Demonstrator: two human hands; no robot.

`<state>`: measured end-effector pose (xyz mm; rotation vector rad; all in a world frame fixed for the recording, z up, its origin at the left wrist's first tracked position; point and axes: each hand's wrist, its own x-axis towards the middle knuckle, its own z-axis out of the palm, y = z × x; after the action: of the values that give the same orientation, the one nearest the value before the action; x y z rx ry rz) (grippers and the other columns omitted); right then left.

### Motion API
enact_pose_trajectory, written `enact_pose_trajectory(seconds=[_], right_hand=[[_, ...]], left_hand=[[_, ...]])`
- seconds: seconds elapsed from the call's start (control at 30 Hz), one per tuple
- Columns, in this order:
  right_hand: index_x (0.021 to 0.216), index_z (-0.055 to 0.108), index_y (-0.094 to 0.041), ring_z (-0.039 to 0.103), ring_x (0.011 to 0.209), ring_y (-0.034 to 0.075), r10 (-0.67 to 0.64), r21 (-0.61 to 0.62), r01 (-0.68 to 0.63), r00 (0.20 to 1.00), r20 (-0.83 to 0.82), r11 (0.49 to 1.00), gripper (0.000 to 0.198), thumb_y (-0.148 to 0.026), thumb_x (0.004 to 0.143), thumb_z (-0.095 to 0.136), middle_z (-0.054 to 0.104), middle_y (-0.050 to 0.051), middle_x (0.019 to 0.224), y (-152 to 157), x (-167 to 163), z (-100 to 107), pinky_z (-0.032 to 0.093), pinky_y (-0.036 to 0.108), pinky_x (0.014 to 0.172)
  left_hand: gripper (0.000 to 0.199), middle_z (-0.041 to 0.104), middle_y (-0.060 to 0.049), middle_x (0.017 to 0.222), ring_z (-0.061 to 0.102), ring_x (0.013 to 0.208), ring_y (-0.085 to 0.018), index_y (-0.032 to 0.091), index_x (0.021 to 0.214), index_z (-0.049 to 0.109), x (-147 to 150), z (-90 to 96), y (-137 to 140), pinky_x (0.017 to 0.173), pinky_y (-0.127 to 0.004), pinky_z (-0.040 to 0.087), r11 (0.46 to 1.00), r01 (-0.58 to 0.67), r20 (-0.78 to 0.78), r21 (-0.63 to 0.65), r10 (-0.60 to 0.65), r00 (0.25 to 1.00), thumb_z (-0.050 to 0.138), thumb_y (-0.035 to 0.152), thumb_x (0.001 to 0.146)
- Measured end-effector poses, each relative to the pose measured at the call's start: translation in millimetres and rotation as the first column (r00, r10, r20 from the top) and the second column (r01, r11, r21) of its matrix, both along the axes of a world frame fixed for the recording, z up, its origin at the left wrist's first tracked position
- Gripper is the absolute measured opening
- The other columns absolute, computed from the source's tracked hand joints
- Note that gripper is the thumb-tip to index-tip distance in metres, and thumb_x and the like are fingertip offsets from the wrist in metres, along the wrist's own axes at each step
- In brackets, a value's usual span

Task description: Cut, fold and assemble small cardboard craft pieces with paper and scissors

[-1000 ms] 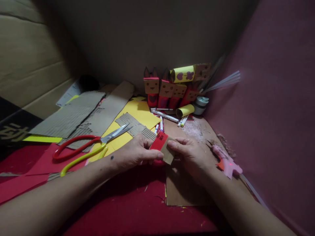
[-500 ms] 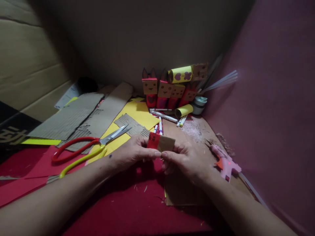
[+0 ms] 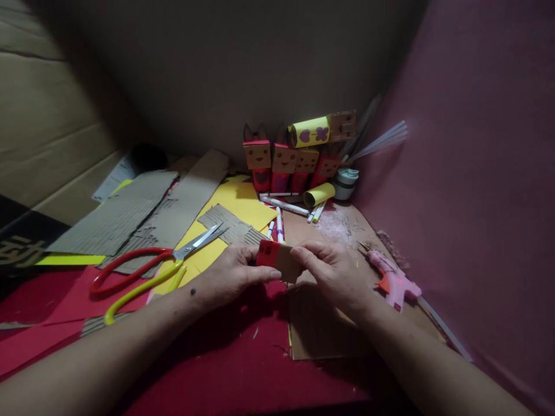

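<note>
The card (image 3: 288, 264), a small flat piece, part red with dark print and part plain brown, is held between the two hands in front of the person, above the near-left edge of the board (image 3: 329, 332). The left hand (image 3: 236, 270) has a closed grip on its red end, thumb laid along the lower edge and fingers mostly hidden behind. The right hand (image 3: 336, 271) pinches the brown end, thumb at the upper corner; its fingertips behind the card cannot be seen. To the left, the scissors (image 3: 184, 253) lie with blades a little apart, their tips over the corrugated strip (image 3: 229, 224), which rests on yellow paper (image 3: 247, 202). Farther left are cardboard sheets (image 3: 117, 214), with red paper (image 3: 99, 292) nearer the person on the red table (image 3: 208, 375). To the right of the right hand, the pink glue gun (image 3: 394, 282) lies on its side, nozzle pointing away. At the back, box-headed figures (image 3: 259, 155) stand in a row, and a yellow figure (image 3: 310, 133) lies across their tops. Before them are markers (image 3: 288, 205) and a yellow tube (image 3: 321, 195), just beside a jar (image 3: 346, 185).
</note>
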<state>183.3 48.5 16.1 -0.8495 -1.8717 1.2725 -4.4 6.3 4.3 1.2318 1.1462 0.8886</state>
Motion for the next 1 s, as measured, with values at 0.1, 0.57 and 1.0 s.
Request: enact_pose_trajectory(seconds=[0.1, 0.57, 1.0], right_hand=[[0.066, 0.067, -0.017, 0.051, 0.056, 0.008, -0.047, 0.054, 0.048, 0.999, -0.019, 0.997, 0.024, -0.026, 0.086, 0.058, 0.061, -0.003, 0.059, -2.2, -0.1, -1.8, 0.040, 0.019, 0.052], [0.071, 0.074, -0.017, 0.057, 0.057, 0.012, -0.025, -0.233, 0.019, 0.999, -0.021, 0.972, 0.013, -0.030, 0.074, 0.070, 0.067, 0.001, 0.063, -9.4, -6.7, 3.9, 0.043, 0.023, 0.052], [0.130, 0.052, -0.028, 0.063, 0.069, 0.015, 0.066, -0.499, -0.227, 0.945, -0.320, 0.836, 0.067, -0.027, 0.069, 0.078, 0.065, 0.003, 0.098, 1.9, -6.0, -5.5, 0.051, 0.028, 0.063]], left_hand=[[0.023, 0.070, -0.004, 0.073, 0.059, 0.061, -0.013, 0.014, 0.087, 0.072, 1.3, -1.3, -1.6, 0.058, -0.024, 0.044, 1.000, 0.002, 0.008, -0.011, -0.002, 1.000, 0.072, 0.031, 0.072], [0.019, 0.065, -0.001, 0.062, 0.054, 0.051, -0.012, 0.014, 0.072, 0.070, 12.7, -0.1, -8.6, 0.046, -0.022, 0.039, 0.997, 0.069, -0.110, -0.027, -0.072, 0.991, 0.071, 0.034, 0.071], [0.027, 0.039, 0.006, 0.042, 0.027, 0.037, -0.005, 0.016, 0.052, 0.054, 1.4, -6.8, 6.7, 0.038, -0.021, 0.018, 0.979, -0.058, 0.299, -0.195, 0.115, 0.947, 0.072, 0.028, 0.067]])
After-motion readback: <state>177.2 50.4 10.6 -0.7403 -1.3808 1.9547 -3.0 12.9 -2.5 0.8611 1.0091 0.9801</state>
